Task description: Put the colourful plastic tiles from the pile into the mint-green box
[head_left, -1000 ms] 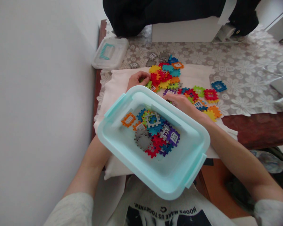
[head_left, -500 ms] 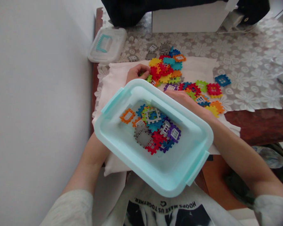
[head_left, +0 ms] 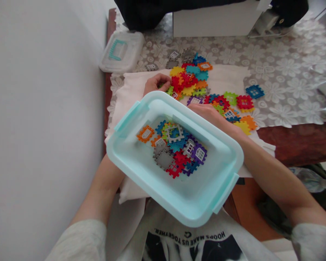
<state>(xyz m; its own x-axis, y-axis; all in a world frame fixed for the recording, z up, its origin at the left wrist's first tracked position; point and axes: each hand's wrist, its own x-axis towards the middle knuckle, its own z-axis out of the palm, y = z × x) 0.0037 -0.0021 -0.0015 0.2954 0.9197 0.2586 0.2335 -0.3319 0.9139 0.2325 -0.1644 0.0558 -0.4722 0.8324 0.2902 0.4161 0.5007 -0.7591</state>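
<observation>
A pale turquoise plastic tub (head_left: 206,214) fills the middle of the view, tilted, its open top facing me. Inside it lie interlocking plastic tiles, among them an orange tile (head_left: 145,134), a grey tile (head_left: 164,159) and a purple tile (head_left: 200,153). Beyond the rim, my left hand (head_left: 156,82) is closed at the left edge of a colourful tile pile (head_left: 188,78), with a green tile (head_left: 161,86) showing between thumb and fingers. My right hand (head_left: 206,110) is behind the tub's far rim, beside a second tile pile (head_left: 222,103); its fingers are hidden.
A white cloth (head_left: 228,76) lies under the piles on a floral lace tablecloth (head_left: 288,72). The tub's clear lid (head_left: 122,52) is at the back left, near the wall (head_left: 43,108). A blue tile (head_left: 255,91) sits apart on the right. A white box (head_left: 212,25) stands behind.
The whole view has shifted very slightly to the left. My hands, the tub and the tiles keep the same places relative to one another.
</observation>
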